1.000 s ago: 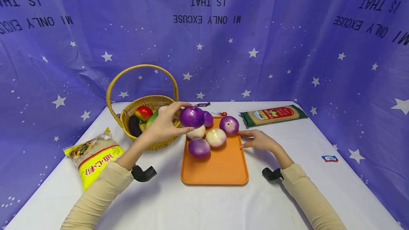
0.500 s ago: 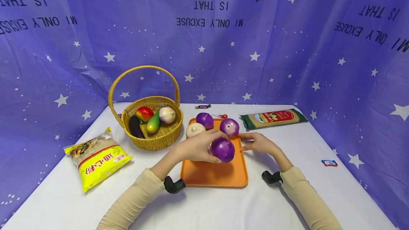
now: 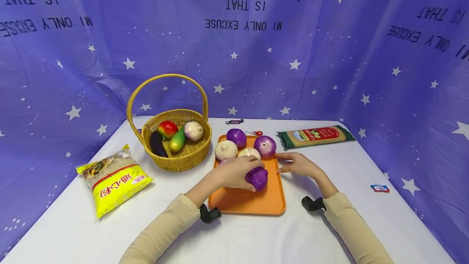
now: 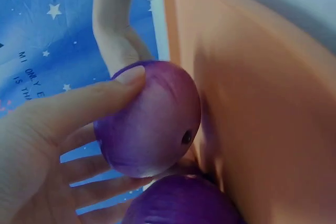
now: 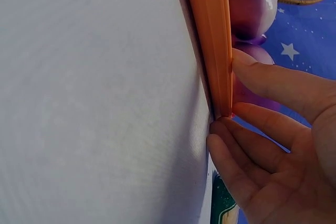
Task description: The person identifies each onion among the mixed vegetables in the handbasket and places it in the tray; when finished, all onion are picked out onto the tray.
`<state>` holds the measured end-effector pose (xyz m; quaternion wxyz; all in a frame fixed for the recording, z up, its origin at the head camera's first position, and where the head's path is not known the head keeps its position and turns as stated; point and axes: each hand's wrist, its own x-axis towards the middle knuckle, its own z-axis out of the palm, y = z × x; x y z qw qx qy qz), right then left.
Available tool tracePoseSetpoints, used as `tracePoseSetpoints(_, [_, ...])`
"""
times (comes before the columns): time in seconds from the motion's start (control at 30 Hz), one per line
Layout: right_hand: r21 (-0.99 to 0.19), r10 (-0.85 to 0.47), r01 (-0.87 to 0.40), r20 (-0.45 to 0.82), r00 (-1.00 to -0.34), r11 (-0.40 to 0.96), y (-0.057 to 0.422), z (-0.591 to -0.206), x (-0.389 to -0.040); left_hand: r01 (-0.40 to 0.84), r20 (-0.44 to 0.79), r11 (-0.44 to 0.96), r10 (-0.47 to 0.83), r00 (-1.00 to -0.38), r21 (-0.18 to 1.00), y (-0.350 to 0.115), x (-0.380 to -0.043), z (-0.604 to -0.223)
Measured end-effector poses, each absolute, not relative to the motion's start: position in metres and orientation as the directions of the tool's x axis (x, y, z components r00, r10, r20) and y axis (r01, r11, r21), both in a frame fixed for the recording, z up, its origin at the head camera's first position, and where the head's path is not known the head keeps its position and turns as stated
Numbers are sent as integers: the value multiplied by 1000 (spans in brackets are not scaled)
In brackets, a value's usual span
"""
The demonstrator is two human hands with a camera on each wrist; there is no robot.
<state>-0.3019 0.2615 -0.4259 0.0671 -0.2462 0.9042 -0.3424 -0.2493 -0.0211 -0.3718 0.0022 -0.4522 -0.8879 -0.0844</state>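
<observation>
My left hand (image 3: pixel 236 172) grips a purple onion (image 3: pixel 257 178) low over the orange tray (image 3: pixel 234 205). In the left wrist view the thumb lies across this onion (image 4: pixel 152 124); its side appears to meet the tray surface. Behind the hand sit two pale onions, the nearer one (image 3: pixel 249 154) partly covered by the fingers. Purple onions stand at the tray's back (image 3: pixel 236 137) and right corner (image 3: pixel 265 146); another is mostly hidden under the hand. At the tray's right rim, my right hand (image 3: pixel 298 164) rests its fingertips, fingers relaxed and spread in the right wrist view.
Left of the tray stands a wicker basket (image 3: pixel 179 164) holding an eggplant, a mango, a green-yellow fruit and a whitish onion. A yellow food bag (image 3: pixel 113 182) lies farther left. A noodle packet (image 3: pixel 313 135), a lollipop (image 3: pixel 258 133) and wrapped candies (image 3: pixel 380 188) lie around.
My left hand has carried the purple onion from beside the basket rightward and down to the middle of the tray. The right hand has stayed at the rim.
</observation>
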Motion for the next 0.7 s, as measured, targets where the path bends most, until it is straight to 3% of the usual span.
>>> tracePoseSetpoints(0.4, [-657, -497, -403, 50, -866, 637, 263, -427, -302, 800, 131, 599, 790, -599, 44, -19, -254, -379])
tracePoseSetpoints(0.7, [-643, -495, -409, 54, -867, 647, 262, -428, -303, 818, 179, 557, 798, -575, 146, -34, -260, -364])
